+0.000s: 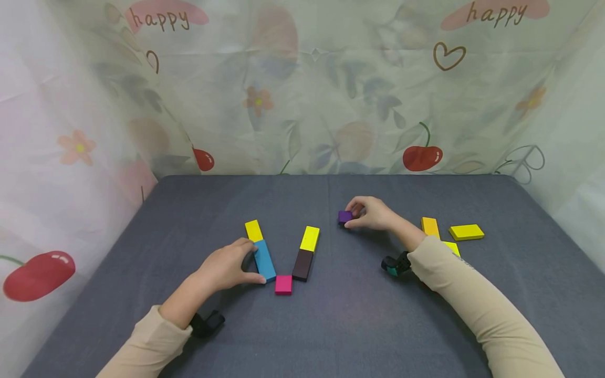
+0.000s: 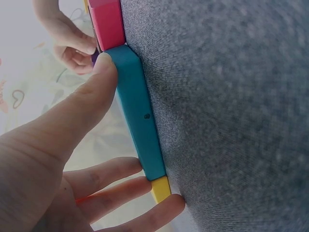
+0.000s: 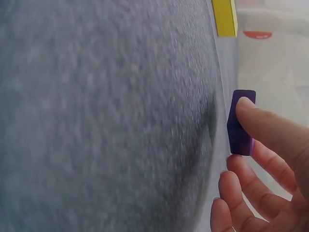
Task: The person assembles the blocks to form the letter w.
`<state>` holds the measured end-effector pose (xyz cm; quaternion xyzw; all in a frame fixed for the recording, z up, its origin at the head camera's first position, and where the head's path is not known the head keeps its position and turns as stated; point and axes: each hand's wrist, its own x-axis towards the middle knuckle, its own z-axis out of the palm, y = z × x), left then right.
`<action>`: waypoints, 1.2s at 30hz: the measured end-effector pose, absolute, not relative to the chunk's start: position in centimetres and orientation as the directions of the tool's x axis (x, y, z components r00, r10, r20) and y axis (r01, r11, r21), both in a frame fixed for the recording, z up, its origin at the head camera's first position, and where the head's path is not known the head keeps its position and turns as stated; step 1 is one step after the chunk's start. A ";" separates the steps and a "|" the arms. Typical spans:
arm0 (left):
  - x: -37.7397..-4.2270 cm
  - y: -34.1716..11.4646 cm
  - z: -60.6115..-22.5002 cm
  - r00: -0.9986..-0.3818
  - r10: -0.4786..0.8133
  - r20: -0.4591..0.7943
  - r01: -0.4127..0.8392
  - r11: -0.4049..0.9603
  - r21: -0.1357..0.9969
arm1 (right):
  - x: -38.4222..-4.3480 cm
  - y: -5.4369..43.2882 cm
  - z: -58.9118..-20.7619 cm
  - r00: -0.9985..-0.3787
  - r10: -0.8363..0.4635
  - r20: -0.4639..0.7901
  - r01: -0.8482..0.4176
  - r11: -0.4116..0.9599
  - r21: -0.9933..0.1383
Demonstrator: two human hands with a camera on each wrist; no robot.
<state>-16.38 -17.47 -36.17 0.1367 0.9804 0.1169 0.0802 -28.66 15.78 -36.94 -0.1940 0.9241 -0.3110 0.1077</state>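
Note:
Thumb and fingers of my left hand (image 1: 226, 266) span a blue block (image 1: 265, 261), gripping it near its two ends as it lies on the cloth. A yellow block (image 1: 253, 230) continues the line at its far end. In the left wrist view, a pink block (image 2: 108, 24) stands right at the blue block's near corner. Across from these, a dark brown block (image 1: 302, 264) and another yellow block (image 1: 310, 239) form a second slanted line. My right hand (image 1: 373, 214) pinches a small purple block (image 3: 241, 123) between thumb and fingers, close over the cloth.
Under and beside the right forearm lie an orange block (image 1: 430, 227) and a partly hidden yellow block (image 1: 452, 248). Farther right is a yellow block (image 1: 466, 232). Dark grey cloth (image 1: 350, 325) covers the table, and a printed curtain (image 1: 321, 110) hangs behind it.

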 end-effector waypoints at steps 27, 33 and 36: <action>-16.3 -17.5 -36.2 -0.946 0.299 -0.123 0.261 0.931 0.255 | -27.7 12.7 -37.4 -0.871 -0.485 -0.076 -0.348 0.719 -0.602; -16.4 -17.5 -36.2 -0.949 0.290 -0.125 0.253 0.935 0.248 | -27.7 12.5 -37.5 -0.875 -0.477 -0.077 -0.344 0.727 -0.594; -16.4 -17.5 -36.2 -0.949 0.289 -0.124 0.253 0.936 0.244 | -27.7 12.4 -37.5 -0.878 -0.473 -0.080 -0.340 0.731 -0.592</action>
